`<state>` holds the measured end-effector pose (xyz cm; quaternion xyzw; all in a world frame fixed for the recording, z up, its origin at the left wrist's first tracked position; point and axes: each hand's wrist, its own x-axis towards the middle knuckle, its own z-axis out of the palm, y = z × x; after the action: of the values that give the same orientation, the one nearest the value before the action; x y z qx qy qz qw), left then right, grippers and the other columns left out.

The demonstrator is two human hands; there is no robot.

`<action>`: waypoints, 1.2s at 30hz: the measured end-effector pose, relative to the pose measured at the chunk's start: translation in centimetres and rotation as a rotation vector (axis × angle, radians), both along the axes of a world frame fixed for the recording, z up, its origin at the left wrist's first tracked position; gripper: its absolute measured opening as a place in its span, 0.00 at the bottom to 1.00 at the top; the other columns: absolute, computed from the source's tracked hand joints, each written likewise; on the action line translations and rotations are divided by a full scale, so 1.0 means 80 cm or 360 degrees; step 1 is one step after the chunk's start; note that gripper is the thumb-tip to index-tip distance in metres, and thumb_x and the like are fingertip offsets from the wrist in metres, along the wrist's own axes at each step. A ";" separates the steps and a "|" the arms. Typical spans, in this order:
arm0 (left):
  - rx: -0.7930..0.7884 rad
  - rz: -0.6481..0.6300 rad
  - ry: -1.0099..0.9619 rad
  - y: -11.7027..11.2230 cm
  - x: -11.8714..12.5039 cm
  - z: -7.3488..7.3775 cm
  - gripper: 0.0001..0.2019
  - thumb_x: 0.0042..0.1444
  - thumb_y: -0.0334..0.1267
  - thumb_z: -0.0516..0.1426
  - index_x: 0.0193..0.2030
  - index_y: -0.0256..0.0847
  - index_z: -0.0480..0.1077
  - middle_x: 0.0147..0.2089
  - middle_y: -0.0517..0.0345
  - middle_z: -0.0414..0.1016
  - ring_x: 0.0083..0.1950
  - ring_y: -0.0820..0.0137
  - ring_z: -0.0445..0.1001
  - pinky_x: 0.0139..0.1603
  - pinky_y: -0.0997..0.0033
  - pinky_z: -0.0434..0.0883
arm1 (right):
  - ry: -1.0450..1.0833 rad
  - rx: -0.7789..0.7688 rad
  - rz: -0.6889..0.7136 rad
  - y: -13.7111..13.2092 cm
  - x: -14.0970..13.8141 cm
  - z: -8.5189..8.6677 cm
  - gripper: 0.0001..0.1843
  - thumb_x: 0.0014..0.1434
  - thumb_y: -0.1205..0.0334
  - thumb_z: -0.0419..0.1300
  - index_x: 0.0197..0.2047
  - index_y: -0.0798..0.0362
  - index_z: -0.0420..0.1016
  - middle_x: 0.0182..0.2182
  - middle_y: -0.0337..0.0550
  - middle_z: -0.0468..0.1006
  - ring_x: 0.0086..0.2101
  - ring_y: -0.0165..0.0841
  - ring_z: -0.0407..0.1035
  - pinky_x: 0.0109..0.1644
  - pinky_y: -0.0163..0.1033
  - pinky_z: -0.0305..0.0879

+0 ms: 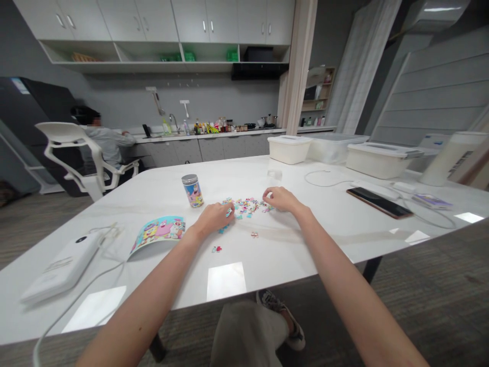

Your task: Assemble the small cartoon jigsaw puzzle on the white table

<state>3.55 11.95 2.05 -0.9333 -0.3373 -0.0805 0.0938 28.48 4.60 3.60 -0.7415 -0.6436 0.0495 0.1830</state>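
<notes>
A loose pile of small colourful jigsaw puzzle pieces [248, 206] lies on the white table between my two hands. My left hand [214, 217] is at the pile's left edge, its fingers closed on a light-blue puzzle piece [229, 211]. At the right edge, my right hand [282, 199] has its fingers bent in and closed low over the pieces; what they hold is too small to make out. Nearer to me lie a joined pair of pieces with red [217, 249] and a brownish piece [254, 235]. Left of the pile stands a cartoon-printed can [193, 191] with a silver lid.
A curved cartoon picture sheet [160, 230] and a white power bank [63, 266] with a cable lie left. On the right are a phone [378, 202], cables and a white bottle [453, 158]. Plastic bins [289, 150] line the far edge. A person [107, 137] sits beyond, far left.
</notes>
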 end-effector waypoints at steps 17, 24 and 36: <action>-0.0083 -0.0020 -0.0111 -0.006 -0.019 0.004 0.13 0.63 0.40 0.49 0.48 0.43 0.72 0.33 0.54 0.78 0.38 0.63 0.77 0.39 0.69 0.67 | -0.0216 -0.0208 -0.0039 0.000 -0.019 0.001 0.14 0.55 0.61 0.60 0.45 0.51 0.79 0.41 0.46 0.81 0.40 0.37 0.74 0.39 0.34 0.63; -0.0124 0.0017 -0.0120 -0.008 -0.027 0.007 0.13 0.62 0.39 0.50 0.48 0.44 0.73 0.35 0.54 0.79 0.38 0.64 0.77 0.38 0.71 0.67 | 0.0240 -0.0203 0.0476 -0.004 -0.037 0.008 0.13 0.56 0.58 0.58 0.37 0.55 0.82 0.24 0.40 0.78 0.25 0.29 0.68 0.30 0.32 0.59; -0.0159 -0.0166 -0.0035 -0.025 -0.011 0.009 0.13 0.62 0.39 0.50 0.48 0.44 0.73 0.33 0.54 0.78 0.38 0.63 0.77 0.38 0.69 0.66 | -0.0116 -0.0142 -0.0184 -0.004 -0.019 0.009 0.16 0.61 0.61 0.55 0.48 0.55 0.79 0.44 0.52 0.81 0.45 0.41 0.74 0.45 0.38 0.65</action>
<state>2.63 9.96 2.79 -0.9521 -0.2928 -0.0785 0.0390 26.99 4.25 4.33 -0.7862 -0.6030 0.0404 0.1287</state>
